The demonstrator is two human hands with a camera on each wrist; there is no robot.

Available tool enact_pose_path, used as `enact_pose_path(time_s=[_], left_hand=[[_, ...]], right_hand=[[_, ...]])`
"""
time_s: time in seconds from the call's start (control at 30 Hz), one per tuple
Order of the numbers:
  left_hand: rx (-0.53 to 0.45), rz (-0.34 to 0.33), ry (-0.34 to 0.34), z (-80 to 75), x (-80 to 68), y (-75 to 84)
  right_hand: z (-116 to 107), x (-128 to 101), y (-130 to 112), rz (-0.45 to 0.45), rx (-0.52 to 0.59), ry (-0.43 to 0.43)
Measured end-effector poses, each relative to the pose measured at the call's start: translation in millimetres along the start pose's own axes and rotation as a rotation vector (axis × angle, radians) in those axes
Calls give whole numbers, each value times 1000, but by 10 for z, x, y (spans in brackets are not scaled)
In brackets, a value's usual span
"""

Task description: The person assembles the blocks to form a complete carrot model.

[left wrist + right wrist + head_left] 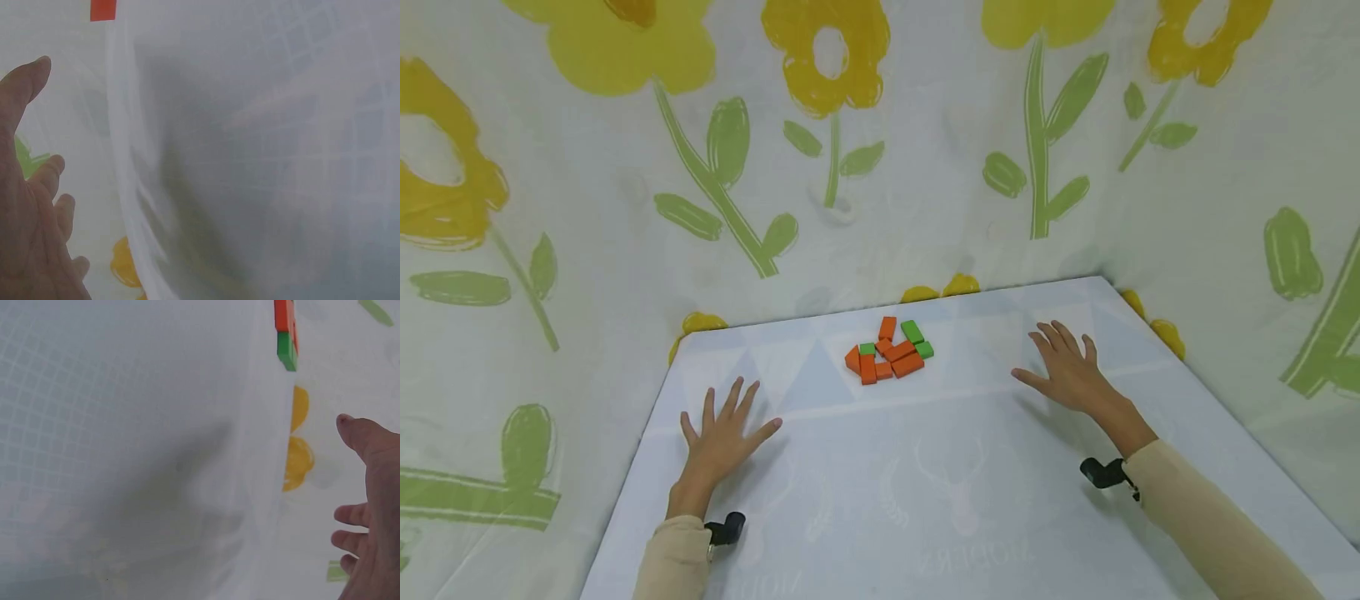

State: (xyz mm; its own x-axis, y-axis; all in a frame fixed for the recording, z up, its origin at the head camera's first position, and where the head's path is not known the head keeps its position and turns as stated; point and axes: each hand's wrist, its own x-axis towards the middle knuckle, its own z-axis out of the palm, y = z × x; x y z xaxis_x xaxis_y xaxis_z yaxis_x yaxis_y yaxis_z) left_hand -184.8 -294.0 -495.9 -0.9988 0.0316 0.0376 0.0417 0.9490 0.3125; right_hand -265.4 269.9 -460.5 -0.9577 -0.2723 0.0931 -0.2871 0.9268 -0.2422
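Observation:
A small heap of orange and green blocks (pixel 890 353) lies near the far edge of the pale table (pixel 925 500), in the middle. My left hand (pixel 724 431) lies flat on the table to the left of the heap, fingers spread, holding nothing. Palm down with fingers straight, my right hand (pixel 1067 369) rests on the table to the right of the heap. In the left wrist view the left hand (pixel 31 219) shows at the left edge with an orange block (pixel 104 10) at the top. The right wrist view shows the right hand (pixel 372 519) and an orange and green block (pixel 285 331).
A white cloth with yellow flowers and green stems (pixel 820 150) hangs behind and beside the table. A black wrist mount (pixel 726 528) sits at the left cuff and another (pixel 1103 472) at the right. Faint deer and triangle prints mark the tabletop.

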Motion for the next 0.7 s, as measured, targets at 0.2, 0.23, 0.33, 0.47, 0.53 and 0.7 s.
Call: enact_pose_path(time_s=[0.2, 0.23, 0.33, 0.47, 0.53, 0.7], left_hand=[[-2, 14, 19, 17, 77, 15], [-5, 19, 25, 28, 99, 35], [-10, 42, 39, 80, 186, 139], [-37, 100, 64, 136, 318, 406], [-53, 133, 85, 149, 390, 575], [-56, 197, 108, 280, 620, 897]], right_hand=[[34, 15, -28, -30, 17, 27], [40, 21, -43, -40, 20, 41], [67, 49, -133, -71, 33, 86], [152, 105, -335, -104, 39, 108], [206, 141, -456, -121, 37, 109], [419, 305, -762, -146, 47, 117]])
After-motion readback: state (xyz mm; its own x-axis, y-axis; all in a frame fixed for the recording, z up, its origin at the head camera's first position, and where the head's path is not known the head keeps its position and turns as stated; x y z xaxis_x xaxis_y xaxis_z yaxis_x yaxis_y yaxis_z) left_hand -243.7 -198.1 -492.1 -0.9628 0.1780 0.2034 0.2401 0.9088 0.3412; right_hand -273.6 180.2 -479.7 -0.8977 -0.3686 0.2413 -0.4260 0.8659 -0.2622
